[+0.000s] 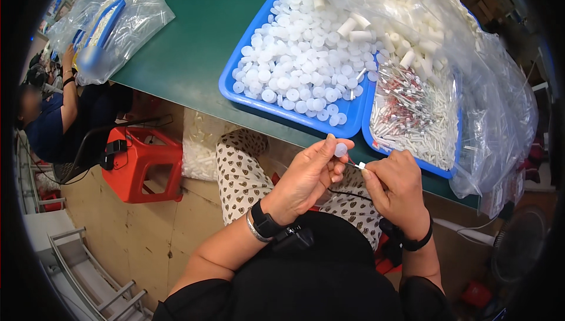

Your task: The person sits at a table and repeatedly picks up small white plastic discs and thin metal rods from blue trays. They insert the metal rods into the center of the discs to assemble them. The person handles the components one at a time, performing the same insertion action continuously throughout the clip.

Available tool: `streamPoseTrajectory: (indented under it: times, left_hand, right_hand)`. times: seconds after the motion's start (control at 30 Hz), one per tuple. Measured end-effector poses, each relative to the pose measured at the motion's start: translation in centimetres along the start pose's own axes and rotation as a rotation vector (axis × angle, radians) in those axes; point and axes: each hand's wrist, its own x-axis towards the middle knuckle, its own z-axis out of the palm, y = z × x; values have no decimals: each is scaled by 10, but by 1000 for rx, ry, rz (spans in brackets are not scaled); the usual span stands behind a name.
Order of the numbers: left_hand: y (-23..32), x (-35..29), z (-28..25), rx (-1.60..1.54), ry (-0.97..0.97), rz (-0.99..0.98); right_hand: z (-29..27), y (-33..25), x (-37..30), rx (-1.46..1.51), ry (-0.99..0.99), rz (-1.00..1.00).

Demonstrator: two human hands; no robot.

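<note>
Between the thumb and fingers of my left hand [309, 174] is a translucent white plastic disc [341, 149]. My right hand [397, 188] is closed on a small white connector [361, 165], from which a thin red wire [352, 161] runs toward the disc. Whether the wire passes through the disc I cannot tell. Both hands are over my lap, just in front of a blue tray [276, 116] heaped with similar discs. Beside it, a second blue tray [368, 135] holds red-wired pieces [406, 94] lying on many small white tubes [412, 138].
A clear plastic bag [471, 103] covers white foam-like cylinders [406, 44] at the right. The green table [188, 38] extends left. A red stool [141, 165] stands on the floor near a seated person [50, 115]. A fan [521, 244] is at lower right.
</note>
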Motion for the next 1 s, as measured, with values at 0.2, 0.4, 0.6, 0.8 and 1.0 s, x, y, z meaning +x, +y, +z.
streamPoseTrajectory:
  times: [0.2,0.4,0.6,0.8,1.0]
  left_hand:
    - [-1,0,-1,0,24,-9]
    - [-1,0,0,-6,5,-24]
    - [-5,1,-3,36,-4,9]
    - [-8,1,-3,158,22,54]
    - [-8,2,-7,132,20,50]
  right_hand:
    - [-3,2,0,128,-66,25]
    - [3,12,-6,281,-36,234]
    - [3,7,-6,200,3,198]
    - [0,6,-2,25,91,87]
    - [-1,4,-1,-50,57,1]
